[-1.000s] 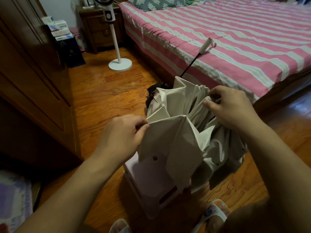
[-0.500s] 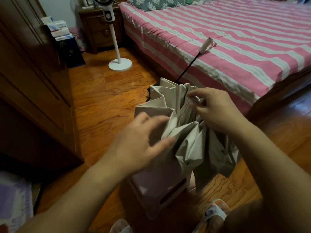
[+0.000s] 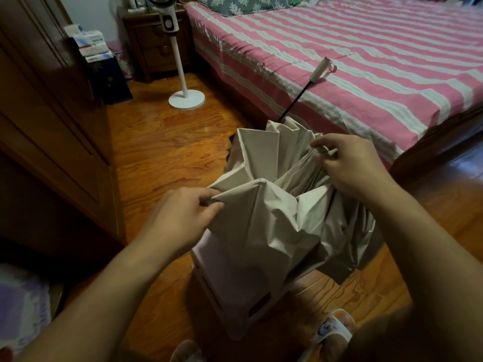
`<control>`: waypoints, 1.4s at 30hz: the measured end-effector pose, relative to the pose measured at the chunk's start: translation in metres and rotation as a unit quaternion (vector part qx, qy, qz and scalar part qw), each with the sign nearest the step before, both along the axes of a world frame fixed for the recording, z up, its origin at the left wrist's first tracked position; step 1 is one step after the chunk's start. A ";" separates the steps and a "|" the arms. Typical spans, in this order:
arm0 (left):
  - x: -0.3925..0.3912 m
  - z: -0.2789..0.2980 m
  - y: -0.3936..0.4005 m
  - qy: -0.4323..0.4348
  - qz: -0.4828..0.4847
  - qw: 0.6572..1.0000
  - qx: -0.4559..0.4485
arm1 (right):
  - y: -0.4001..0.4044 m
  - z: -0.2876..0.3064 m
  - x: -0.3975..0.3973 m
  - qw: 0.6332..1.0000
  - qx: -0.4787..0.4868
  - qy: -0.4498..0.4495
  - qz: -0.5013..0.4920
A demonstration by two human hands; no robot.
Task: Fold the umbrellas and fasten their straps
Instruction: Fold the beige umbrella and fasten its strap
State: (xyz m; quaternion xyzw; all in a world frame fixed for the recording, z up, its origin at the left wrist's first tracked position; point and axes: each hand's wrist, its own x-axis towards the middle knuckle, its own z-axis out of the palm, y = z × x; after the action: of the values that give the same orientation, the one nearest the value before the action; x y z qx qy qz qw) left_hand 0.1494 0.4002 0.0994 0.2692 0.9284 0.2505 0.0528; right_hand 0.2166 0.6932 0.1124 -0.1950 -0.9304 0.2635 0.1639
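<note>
At lower centre a pale stool point(image 3: 230, 291) sits under the beige umbrella canopy point(image 3: 271, 220). The left hand point(image 3: 180, 218) pinches one fold's tip; the right hand point(image 3: 347, 165) grips gathered pleats at centre right. Loose panels could slump and tangle if either grip slips. Beyond, the handle point(image 3: 319, 70) rests on the striped bed point(image 3: 366, 74) and might slide off.

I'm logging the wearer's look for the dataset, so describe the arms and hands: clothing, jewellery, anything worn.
Both forearms are bare all the way to the frame's edge; no sleeve shows. The left hand and right hand wear no gloves, and no ring, watch or bracelet is visible. Nails look short and unpainted, though the light is dim.
</note>
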 end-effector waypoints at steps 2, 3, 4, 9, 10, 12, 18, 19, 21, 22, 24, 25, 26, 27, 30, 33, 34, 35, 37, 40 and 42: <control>-0.002 0.003 -0.007 0.055 -0.043 0.997 -0.012 | 0.004 0.003 0.002 1.000 -0.007 -0.007 0.000; -0.002 0.004 -0.010 0.074 -0.069 0.995 0.006 | 0.005 0.004 0.003 1.000 -0.011 -0.009 0.004; -0.003 0.004 -0.012 0.082 -0.089 0.992 0.025 | 0.004 0.005 0.005 1.000 -0.014 -0.010 0.011; 0.005 0.005 -0.013 0.159 -0.144 0.977 0.014 | -0.009 0.008 0.007 0.999 0.017 0.002 0.039; 0.006 0.005 -0.011 0.171 -0.132 0.976 0.014 | -0.011 0.007 0.006 0.999 0.023 0.006 0.040; 0.006 0.005 -0.007 0.183 -0.110 0.977 0.023 | -0.014 0.006 0.003 0.998 0.035 0.015 0.040; 0.000 0.009 -0.011 0.154 -0.062 0.983 0.083 | -0.009 0.005 0.002 0.998 0.042 0.013 0.037; -0.002 0.009 -0.012 0.146 -0.070 0.984 0.077 | -0.007 0.005 0.003 0.999 0.040 0.014 0.034; -0.003 0.009 -0.014 0.135 -0.110 0.983 0.050 | -0.005 0.005 0.005 0.999 0.034 0.015 0.030; -0.002 0.009 -0.014 0.126 -0.131 0.982 0.046 | -0.004 0.005 0.005 0.999 0.030 0.015 0.030; 0.001 0.009 -0.014 0.109 -0.141 0.982 0.063 | -0.005 0.007 0.007 0.999 0.025 0.018 0.037; 0.001 0.010 -0.014 0.111 -0.135 0.982 0.076 | -0.005 0.008 0.008 0.998 0.026 0.023 0.043; 0.001 0.011 -0.015 0.117 -0.129 0.981 0.083 | -0.006 0.010 0.009 0.998 0.028 0.029 0.049; 0.000 0.012 -0.016 0.122 -0.123 0.982 0.080 | -0.007 0.011 0.010 0.997 0.029 0.036 0.056; -0.008 0.012 -0.019 0.112 -0.106 0.988 0.023 | -0.010 0.013 0.008 0.996 0.032 0.033 0.077; -0.006 0.010 -0.015 0.074 -0.095 0.993 -0.014 | -0.018 0.011 0.001 0.994 0.046 0.019 0.092; -0.003 0.010 -0.013 0.079 -0.093 0.992 0.001 | -0.021 0.010 -0.001 0.994 0.050 0.022 0.096; -0.002 0.010 -0.011 0.092 -0.092 0.991 0.025 | -0.023 0.009 -0.003 0.993 0.052 0.023 0.100; -0.004 0.012 -0.012 0.106 -0.077 0.989 0.062 | -0.024 0.009 -0.006 0.994 0.048 0.017 0.100; -0.013 0.013 -0.021 0.060 -0.052 0.995 0.056 | -0.018 0.008 -0.007 0.996 0.040 0.010 0.082; -0.017 0.013 -0.026 0.010 -0.047 0.997 0.065 | -0.014 0.008 -0.007 0.997 0.036 0.009 0.073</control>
State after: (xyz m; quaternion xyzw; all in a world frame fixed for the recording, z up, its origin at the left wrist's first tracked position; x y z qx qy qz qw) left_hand 0.1322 0.3746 0.1127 0.3175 0.8972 0.3046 0.0380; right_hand 0.2101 0.6792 0.1202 -0.1181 -0.9495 0.2429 0.1596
